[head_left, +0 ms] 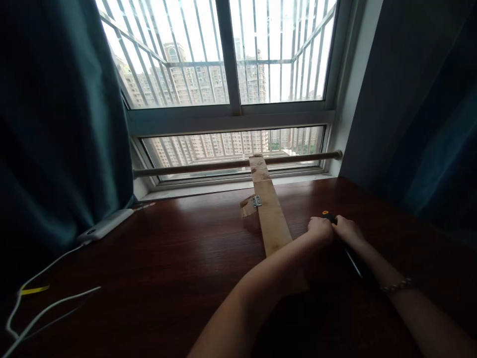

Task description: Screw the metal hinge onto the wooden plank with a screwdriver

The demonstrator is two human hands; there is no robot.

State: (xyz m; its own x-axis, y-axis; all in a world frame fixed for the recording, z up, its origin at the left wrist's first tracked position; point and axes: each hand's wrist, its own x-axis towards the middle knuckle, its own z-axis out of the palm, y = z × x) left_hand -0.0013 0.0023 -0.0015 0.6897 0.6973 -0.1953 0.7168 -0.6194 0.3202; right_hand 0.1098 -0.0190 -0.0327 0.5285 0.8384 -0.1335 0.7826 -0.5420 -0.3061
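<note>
My left hand (320,228) reaches across to the right over a long wooden board and is closed around the black-and-orange handle of a screwdriver (352,261). Beside it, my right hand (348,229), with a bracelet at the wrist, is closed on the same tool. The screwdriver's metal shaft points down toward me. The wooden board (274,214) lies lengthwise, its far end resting against the rail. On its left edge sits a metal hinge (257,201), which overlaps a small brown piece (248,206). My left forearm hides part of the board's near end.
A dark reddish wooden surface (179,258) spreads beneath everything. At the left lie a white power strip (108,224), white cables (48,308) and a yellow strip (35,290). A rail (201,168) crosses before the barred window. Blue curtains (67,99) hang at the sides.
</note>
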